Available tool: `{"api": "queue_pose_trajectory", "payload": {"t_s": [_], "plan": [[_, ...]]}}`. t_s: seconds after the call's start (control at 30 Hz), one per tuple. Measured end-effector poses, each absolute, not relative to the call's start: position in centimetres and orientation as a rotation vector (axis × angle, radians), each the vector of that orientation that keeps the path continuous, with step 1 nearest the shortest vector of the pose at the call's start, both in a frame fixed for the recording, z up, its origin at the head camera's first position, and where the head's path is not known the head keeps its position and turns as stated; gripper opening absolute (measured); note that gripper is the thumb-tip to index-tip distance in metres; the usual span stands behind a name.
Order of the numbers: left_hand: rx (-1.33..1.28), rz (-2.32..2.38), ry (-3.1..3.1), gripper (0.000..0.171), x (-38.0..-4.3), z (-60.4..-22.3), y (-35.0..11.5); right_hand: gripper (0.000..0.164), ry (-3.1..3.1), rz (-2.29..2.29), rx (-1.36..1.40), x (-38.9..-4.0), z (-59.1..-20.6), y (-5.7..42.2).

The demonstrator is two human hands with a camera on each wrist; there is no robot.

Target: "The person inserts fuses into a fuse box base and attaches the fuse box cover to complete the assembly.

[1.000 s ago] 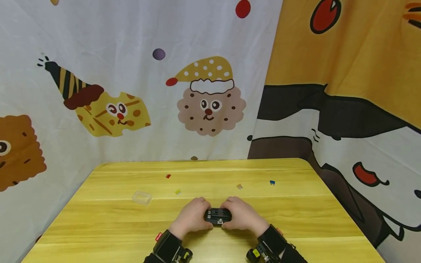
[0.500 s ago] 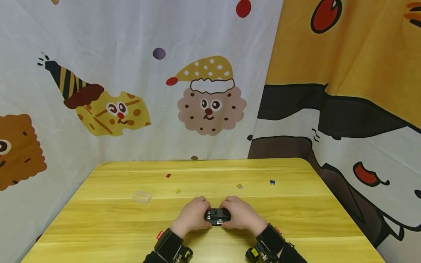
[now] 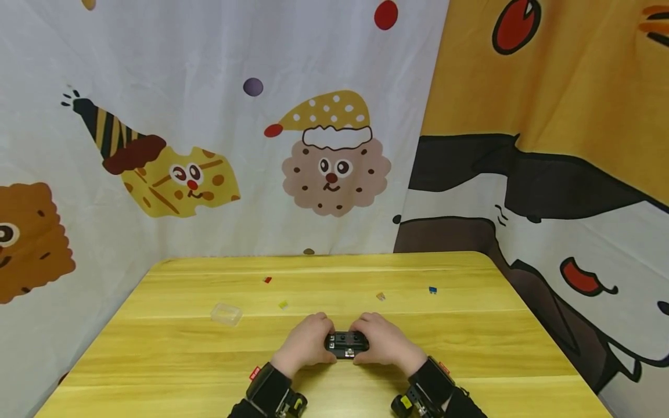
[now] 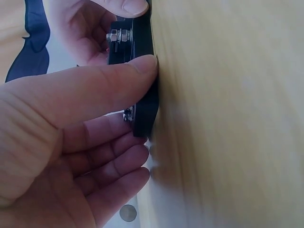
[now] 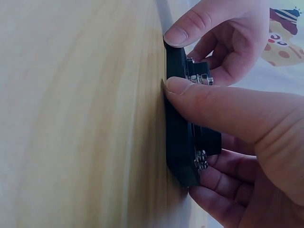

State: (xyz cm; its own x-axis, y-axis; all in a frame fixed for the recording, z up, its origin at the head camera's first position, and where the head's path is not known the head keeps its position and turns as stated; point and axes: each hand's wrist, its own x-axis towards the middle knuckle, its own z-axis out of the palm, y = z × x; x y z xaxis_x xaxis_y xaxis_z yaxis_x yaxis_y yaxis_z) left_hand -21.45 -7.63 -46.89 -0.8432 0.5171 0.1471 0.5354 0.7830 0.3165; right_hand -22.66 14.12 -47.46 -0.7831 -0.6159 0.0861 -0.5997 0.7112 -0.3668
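Note:
A small black oblong block [image 3: 346, 346] with rounded ends lies flat on the wooden table, close to its front. Metal bolts and nuts stand out from its top; in the right wrist view the block [image 5: 176, 123] shows its thick side against the wood. My left hand [image 3: 307, 343] holds its left end, thumb on the near side and fingers curled round the far side. The other end is gripped the same way by my right hand [image 3: 387, 343]. Both thumbs press the near edge in the left wrist view, where fingers hide part of the block [image 4: 145, 114].
Beyond the hands lie a clear plastic box [image 3: 226, 314], a red piece [image 3: 268, 280], a yellow piece [image 3: 283, 305], an orange-tan piece [image 3: 380, 296] and a blue piece [image 3: 432, 290]. A printed curtain [image 3: 204, 46] hangs behind the table [image 3: 157, 348].

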Motion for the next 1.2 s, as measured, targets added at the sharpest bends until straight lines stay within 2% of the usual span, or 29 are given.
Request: {"api": "queue_pose_trajectory", "payload": {"t_s": [0.53, 1.2], "plan": [[-0.840, -0.570, -2.934, 0.042, -21.5, -46.8, -7.6, 0.047, 2.822, -0.682, -1.028, -22.8, -47.6, 14.6], [-0.798, -0.579, -2.953, 0.045, -21.4, -47.1, -7.6, 0.061, 2.834, -0.807, -0.938, -22.3, -47.0, 17.6]]}}
